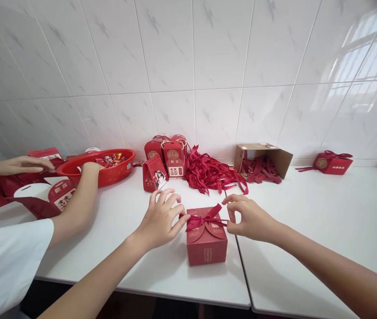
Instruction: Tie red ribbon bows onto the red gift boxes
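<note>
A red gift box [207, 253] with curved top flaps sits upright on the white table [161, 274] in front of me. Across its top a dark red ribbon [201, 221] is tied in a bow. At the bow's left side, my left hand [161, 217] pinches a piece of the ribbon between thumb and index finger, the other fingers raised. On the opposite side my right hand [250, 218] is closed in a pinch on the ribbon's right part, just past the box's edge.
Behind the box lie a heap of red ribbons [208, 170], several red boxes [175, 157] and an open cardboard box [283, 161] of ribbon strips. A bow-tied box [336, 164] stands far right. At left, another person's arm [78, 204] reaches into a red basin [115, 175] of candies.
</note>
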Demonstrator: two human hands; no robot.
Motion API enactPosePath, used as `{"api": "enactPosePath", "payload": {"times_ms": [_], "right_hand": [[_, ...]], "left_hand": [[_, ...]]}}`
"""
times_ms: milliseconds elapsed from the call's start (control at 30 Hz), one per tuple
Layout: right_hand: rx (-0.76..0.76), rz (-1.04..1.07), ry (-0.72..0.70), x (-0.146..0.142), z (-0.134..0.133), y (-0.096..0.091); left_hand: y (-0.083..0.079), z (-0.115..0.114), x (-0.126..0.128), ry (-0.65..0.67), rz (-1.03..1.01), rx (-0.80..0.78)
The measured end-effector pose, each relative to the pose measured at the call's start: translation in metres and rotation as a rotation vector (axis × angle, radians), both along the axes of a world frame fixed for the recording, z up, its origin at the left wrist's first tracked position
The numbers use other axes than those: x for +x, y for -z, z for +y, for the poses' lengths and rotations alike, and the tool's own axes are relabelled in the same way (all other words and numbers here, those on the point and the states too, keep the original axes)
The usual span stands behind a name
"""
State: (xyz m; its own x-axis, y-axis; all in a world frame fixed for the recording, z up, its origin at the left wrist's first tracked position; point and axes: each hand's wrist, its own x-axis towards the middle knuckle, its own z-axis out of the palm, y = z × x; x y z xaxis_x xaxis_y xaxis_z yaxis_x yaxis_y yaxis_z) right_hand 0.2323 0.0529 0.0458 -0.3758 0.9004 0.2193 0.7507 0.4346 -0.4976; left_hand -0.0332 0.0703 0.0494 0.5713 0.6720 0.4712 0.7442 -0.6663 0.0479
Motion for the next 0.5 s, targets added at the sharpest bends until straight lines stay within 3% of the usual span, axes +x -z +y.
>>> {"api": "enactPosePath", "payload": {"times_ms": [67,267,333,500], "right_hand": [[0.002,0.018,-0.016,-0.002,0.0,0.0],[0.078,0.265,-0.096,-0.018,0.007,-0.006],[0.13,0.273,-0.164,-0.026,0.007,-0.004],[0.322,0.055,-0.324,-0.038,0.002,0.01]], "left_hand": [[0.004,-0.001,0.003,0.011,-0.11,-0.084],[0.022,-0.002,0.017,0.066,-0.675,-0.682],[0.026,-0.004,0.02,0.087,-0.76,-0.75],[0.029,-0.01,0.02,0.128,-0.805,-0.793]]}}
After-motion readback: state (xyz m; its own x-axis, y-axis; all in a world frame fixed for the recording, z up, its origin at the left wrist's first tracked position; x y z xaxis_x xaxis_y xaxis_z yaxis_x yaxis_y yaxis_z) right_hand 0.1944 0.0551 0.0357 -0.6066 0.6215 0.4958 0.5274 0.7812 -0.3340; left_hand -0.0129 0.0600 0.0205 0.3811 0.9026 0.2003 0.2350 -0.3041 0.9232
